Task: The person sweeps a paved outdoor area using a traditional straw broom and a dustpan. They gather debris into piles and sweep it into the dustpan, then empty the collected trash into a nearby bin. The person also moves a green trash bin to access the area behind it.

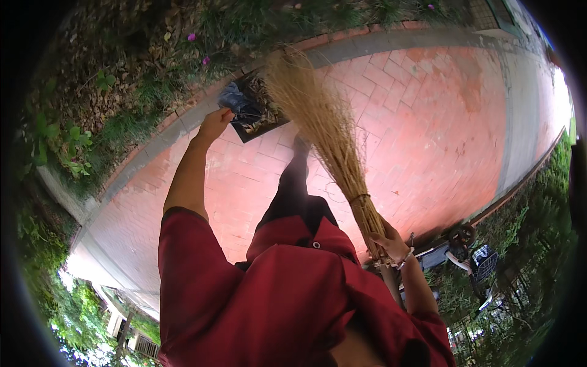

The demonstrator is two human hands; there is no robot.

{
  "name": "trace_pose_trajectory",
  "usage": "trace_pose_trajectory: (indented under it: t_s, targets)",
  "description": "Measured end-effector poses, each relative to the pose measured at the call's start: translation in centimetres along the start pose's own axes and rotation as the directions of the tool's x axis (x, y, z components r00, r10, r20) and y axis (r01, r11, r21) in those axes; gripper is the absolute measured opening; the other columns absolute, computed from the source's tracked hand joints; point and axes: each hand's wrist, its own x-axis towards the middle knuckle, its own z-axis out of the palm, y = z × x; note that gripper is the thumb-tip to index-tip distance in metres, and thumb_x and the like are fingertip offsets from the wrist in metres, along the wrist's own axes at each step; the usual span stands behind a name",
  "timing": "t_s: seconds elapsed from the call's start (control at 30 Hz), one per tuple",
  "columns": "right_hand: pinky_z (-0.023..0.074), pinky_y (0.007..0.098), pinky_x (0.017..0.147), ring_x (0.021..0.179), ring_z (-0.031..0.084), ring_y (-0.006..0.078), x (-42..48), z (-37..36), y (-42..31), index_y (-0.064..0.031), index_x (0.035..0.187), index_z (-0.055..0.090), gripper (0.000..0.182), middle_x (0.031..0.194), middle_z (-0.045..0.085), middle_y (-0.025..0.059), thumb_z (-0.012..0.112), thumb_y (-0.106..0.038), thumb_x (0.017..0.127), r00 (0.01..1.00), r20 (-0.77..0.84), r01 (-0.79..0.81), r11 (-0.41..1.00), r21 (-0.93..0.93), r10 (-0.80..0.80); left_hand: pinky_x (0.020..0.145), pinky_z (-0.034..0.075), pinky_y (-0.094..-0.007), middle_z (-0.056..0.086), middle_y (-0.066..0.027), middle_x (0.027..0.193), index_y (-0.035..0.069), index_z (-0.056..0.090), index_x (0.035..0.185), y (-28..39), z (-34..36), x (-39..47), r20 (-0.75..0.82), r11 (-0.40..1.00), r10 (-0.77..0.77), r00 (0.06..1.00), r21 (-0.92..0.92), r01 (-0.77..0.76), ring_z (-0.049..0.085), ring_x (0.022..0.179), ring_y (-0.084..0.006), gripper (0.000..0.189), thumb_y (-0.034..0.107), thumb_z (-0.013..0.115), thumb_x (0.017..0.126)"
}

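My right hand (392,243) grips a straw broom (330,137) low on its bound bundle; its bristles fan out forward and to the left. The broom's handle (390,284) runs on below the hand. A dark dustpan (257,134) lies beside the planted edge, holding dry leaves (266,120) and a crumpled dark blue plastic or cloth thing (236,98). My left hand (219,124) is at the dustpan's near left side, its fingers curled, with something reddish at the fingertips. Whether it holds a dustpan handle cannot be told. The bristles hide the dustpan's right side.
Reddish paving (426,137) stretches around my legs. A brick and concrete kerb (151,142) borders a bed of grass and dry leaves (114,78) ahead and to the left. At the lower right, a parked bicycle or scooter with a wire basket (484,262) stands by greenery.
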Motion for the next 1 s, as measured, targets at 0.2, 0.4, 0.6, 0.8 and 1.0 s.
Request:
trace_pose_trajectory:
  t_s: [0.2, 0.4, 0.6, 0.8, 1.0]
  targets:
    - [0.0508, 0.0320, 0.049, 0.058, 0.059, 0.0224, -3.5, 0.4, 8.0, -0.0039, 0.124, 0.034, 0.048, 0.079, 0.057, 0.0125, 0.050, -0.022, 0.083, 0.972, -0.233, 0.065, 0.980, 0.188, -0.019, 0.071, 0.045, -0.0338, 0.062, -0.0151, 0.087, 0.003, 0.057, 0.100, -1.6, 0.8, -2.6, 0.067, 0.998, 0.049, 0.997, 0.034, -0.052, 0.059, 0.081, -0.0288, 0.029, 0.026, 0.055, 0.083]
    - [0.0451, 0.0294, 0.036, 0.053, 0.057, 0.0203, -2.4, -0.5, 16.5, -0.0068, 0.110, 0.042, 0.043, 0.077, 0.057, 0.0116, 0.052, -0.037, 0.082, 0.919, -0.391, 0.205, 0.903, 0.377, -0.046, 0.074, 0.045, -0.0341, 0.062, -0.0165, 0.091, 0.004, 0.057, 0.104, -4.3, -1.8, -4.8, 0.105, 0.986, 0.111, 0.988, 0.117, -0.123, 0.059, 0.086, -0.0293, 0.029, 0.025, 0.054, 0.084]
    - [0.0459, 0.0295, 0.038, 0.051, 0.055, 0.0188, 5.6, -1.2, 23.8, -0.0060, 0.104, 0.046, 0.049, 0.077, 0.057, 0.0114, 0.045, -0.049, 0.082, 0.950, -0.276, 0.059, 0.784, 0.618, 0.146, 0.072, 0.045, -0.0378, 0.061, -0.0166, 0.092, 0.004, 0.057, 0.103, -3.7, -3.0, -6.0, 0.161, 0.944, 0.205, 0.965, 0.227, -0.238, 0.058, 0.086, -0.0326, 0.030, 0.028, 0.053, 0.084]
    - [0.0488, 0.0324, 0.044, 0.057, 0.058, 0.0199, 11.3, 16.1, 21.2, -0.0023, 0.110, 0.045, 0.039, 0.077, 0.056, 0.0099, 0.050, -0.030, 0.083, 0.996, -0.086, 0.008, 0.892, 0.452, 0.035, 0.067, 0.044, -0.0418, 0.061, -0.0152, 0.085, 0.006, 0.056, 0.095, -4.9, -1.7, -6.3, 0.133, 0.913, 0.254, 0.958, 0.293, -0.283, 0.057, 0.081, -0.0340, 0.026, 0.029, 0.051, 0.085]
    - [0.0525, 0.0346, 0.059, 0.081, 0.058, 0.0193, 5.7, 20.8, 20.5, -0.0036, 0.129, 0.033, 0.053, 0.091, 0.057, 0.0103, 0.052, -0.018, 0.082, 0.999, -0.016, -0.026, 0.930, 0.368, 0.034, 0.068, 0.045, -0.0405, 0.062, -0.0156, 0.087, 0.005, 0.057, 0.099, -8.0, -3.4, -7.0, 0.112, 0.935, 0.225, 0.968, 0.255, -0.247, 0.058, 0.081, -0.0339, 0.030, 0.031, 0.052, 0.084]
